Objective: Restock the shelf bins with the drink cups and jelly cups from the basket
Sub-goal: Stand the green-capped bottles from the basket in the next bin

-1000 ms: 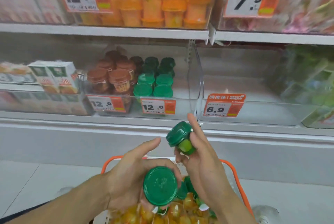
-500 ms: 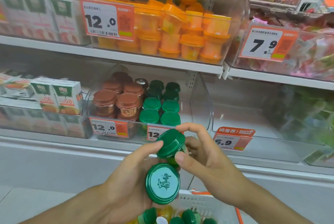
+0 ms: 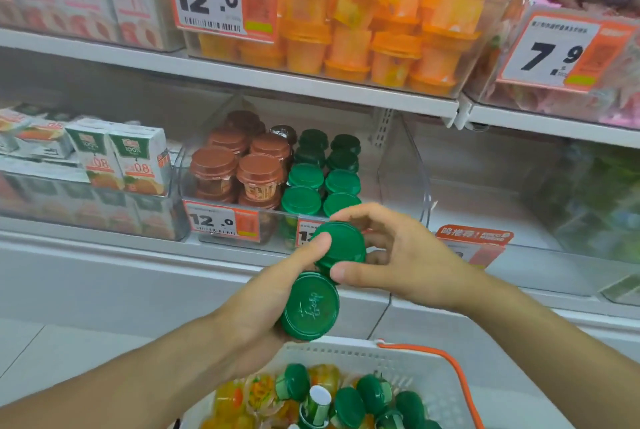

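Your left hand (image 3: 256, 304) cradles 1 green-lidded drink cup (image 3: 309, 305) in its curled palm, lid facing you, while its thumb reaches up to press the lid edge of a 2nd green-lidded cup (image 3: 341, 247). Your right hand (image 3: 408, 255) pinches that upper cup between thumb and curled fingers, so both hands touch it. The 2 cups sit one above the other, touching, in front of the middle shelf.

Just behind them is the clear shelf bin (image 3: 221, 241) with a 12.0 price tag (image 3: 221, 222); it holds brown-lidded cups (image 3: 258, 172) on its left side and green-lidded cups (image 3: 304, 200) in 2 rows on its right. The clear bin to the right (image 3: 485, 186) carries an orange tag (image 3: 472, 243). On the shelf above, another bin is packed with orange jelly cups (image 3: 381, 33).

Below your hands, the white basket (image 3: 349, 356) with an orange handle (image 3: 446, 369) holds more green-lidded cups (image 3: 349, 406) and yellowish jelly cups (image 3: 249, 397). Juice cartons (image 3: 117, 155) stand on the left.
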{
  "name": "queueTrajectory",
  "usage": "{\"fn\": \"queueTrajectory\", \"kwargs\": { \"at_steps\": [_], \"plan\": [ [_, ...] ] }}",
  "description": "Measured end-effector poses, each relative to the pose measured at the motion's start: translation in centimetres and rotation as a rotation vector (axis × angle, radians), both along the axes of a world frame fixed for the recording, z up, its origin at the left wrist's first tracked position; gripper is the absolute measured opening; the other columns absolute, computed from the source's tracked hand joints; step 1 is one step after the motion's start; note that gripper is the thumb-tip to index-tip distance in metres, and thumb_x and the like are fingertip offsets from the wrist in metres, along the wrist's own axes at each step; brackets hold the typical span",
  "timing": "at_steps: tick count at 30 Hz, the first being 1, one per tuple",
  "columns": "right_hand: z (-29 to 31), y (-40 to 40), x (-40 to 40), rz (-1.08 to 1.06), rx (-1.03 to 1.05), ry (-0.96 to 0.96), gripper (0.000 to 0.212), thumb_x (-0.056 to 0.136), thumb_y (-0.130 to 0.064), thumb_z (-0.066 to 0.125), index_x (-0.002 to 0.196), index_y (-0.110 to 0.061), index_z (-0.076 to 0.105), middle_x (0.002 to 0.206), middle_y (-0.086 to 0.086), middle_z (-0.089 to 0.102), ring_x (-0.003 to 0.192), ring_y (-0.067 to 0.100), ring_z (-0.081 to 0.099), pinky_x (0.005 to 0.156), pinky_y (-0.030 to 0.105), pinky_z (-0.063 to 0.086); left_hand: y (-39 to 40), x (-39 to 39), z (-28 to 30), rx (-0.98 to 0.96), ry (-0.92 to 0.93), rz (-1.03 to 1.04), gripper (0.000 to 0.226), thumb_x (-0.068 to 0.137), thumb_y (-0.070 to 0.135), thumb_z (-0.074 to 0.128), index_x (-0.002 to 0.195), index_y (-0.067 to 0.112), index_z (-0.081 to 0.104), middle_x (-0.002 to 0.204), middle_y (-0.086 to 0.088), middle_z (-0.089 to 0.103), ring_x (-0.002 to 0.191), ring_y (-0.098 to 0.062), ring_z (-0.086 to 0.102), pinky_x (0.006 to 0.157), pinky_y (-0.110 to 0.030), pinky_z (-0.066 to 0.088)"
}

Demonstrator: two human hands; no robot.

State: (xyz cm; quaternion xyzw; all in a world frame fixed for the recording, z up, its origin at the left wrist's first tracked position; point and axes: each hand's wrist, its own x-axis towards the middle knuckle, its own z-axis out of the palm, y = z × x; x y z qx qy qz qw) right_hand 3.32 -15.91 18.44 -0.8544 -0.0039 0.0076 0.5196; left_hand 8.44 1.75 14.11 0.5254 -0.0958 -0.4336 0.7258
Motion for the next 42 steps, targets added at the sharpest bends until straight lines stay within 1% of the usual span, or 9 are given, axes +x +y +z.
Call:
{"fn": "queueTrajectory", "kwargs": {
  "at_steps": [2,5,8,13,19,28,34,38,42],
  "plan": [
    [-0.1,-0.4,0.4,-0.031,0.022,0.02,0.053,0.073,-0.013,0.086,0.118,-0.019,0.059,0.114,-0.006,0.068,0.105,0.01,0.067,0.093,0.033,0.056,0.2,-0.2,0.8,0.028,-0.009,-0.002,0.042,0.08,0.056,0.059,0.108,0.03,0.075,0.087,0.002,0.07,0.071,-0.012,0.058,0.074,-0.032,0.042],
    [-0.6,-0.6,0.7,-0.07,0.068,0.03,0.054,0.071,-0.002,0.086,0.114,-0.015,0.055,0.112,-0.001,0.066,0.103,0.017,0.068,0.094,0.037,0.056,-0.1,-0.2,1.0,0.073,-0.013,0.026,0.039,0.078,0.054,0.062,0.106,0.029,0.075,0.09,-0.002,0.069,0.073,-0.015,0.055,0.076,-0.033,0.041],
    [-1.1,-0.7,0.6,-0.118,0.084,0.02,0.052,0.073,0.0,0.084,0.113,-0.016,0.055,0.109,0.001,0.069,0.1,0.019,0.068,0.093,0.035,0.056,-0.4,0.0,1.0,0.068,-0.004,0.041,0.027,0.077,0.042,0.066,0.095,0.025,0.077,0.084,-0.004,0.066,0.073,-0.019,0.056,0.065,-0.029,0.042],
    [-1.0,-0.6,0.5,-0.182,0.187,-0.057,0.045,0.08,-0.01,0.08,0.119,-0.014,0.06,0.115,0.013,0.068,0.1,0.03,0.069,0.08,0.038,0.062,-0.8,-0.5,2.0,-0.014,-0.025,-0.057,0.023,0.09,0.025,0.055,0.092,0.019,0.077,0.086,0.004,0.074,0.074,-0.008,0.066,0.077,-0.028,0.042],
    [-2.0,-0.3,1.1,-0.403,0.209,-0.157,0.056,0.072,-0.04,0.087,0.118,-0.021,0.061,0.107,0.006,0.073,0.095,0.027,0.072,0.081,0.047,0.061,-0.8,0.2,1.7,-0.014,0.07,0.141,0.032,0.096,0.033,0.054,0.117,0.011,0.066,0.094,-0.013,0.068,0.08,-0.032,0.067,0.063,-0.031,0.054],
    [-0.8,0.7,6.4,-0.535,0.22,-0.224,0.054,0.077,-0.026,0.085,0.123,-0.014,0.061,0.108,0.003,0.072,0.096,0.015,0.071,0.083,0.031,0.06,0.4,1.0,1.6,0.083,0.118,0.232,0.049,0.098,0.051,0.043,0.116,0.01,0.063,0.091,-0.018,0.07,0.068,-0.031,0.07,0.055,-0.032,0.051],
    [-1.4,-0.2,13.8,-0.632,-0.008,-0.265,0.057,0.084,-0.033,0.078,0.129,-0.008,0.055,0.12,0.001,0.062,0.11,0.019,0.059,0.091,0.032,0.049,1.1,1.0,1.9,0.081,0.095,0.216,0.048,0.097,0.052,0.044,0.116,0.012,0.064,0.088,-0.015,0.069,0.062,-0.027,0.066,0.048,-0.028,0.048],
    [-0.8,-0.3,18.5,-0.703,-0.14,-0.133,0.04,0.09,-0.037,0.071,0.112,-0.008,0.055,0.116,0.011,0.062,0.11,0.028,0.061,0.093,0.038,0.052,1.2,0.8,1.9,0.088,0.089,0.219,0.045,0.097,0.051,0.046,0.109,0.012,0.066,0.085,-0.015,0.07,0.062,-0.027,0.066,0.05,-0.03,0.047],
    [-0.5,-1.1,20.9,-0.727,-0.251,-0.122,0.055,0.087,-0.039,0.074,0.129,-0.013,0.049,0.131,0.008,0.059,0.118,0.028,0.059,0.094,0.03,0.048,1.2,0.6,1.7,0.083,0.094,0.223,0.044,0.097,0.051,0.047,0.102,0.012,0.068,0.079,-0.012,0.069,0.064,-0.027,0.065,0.05,-0.03,0.047]
  ]
}}
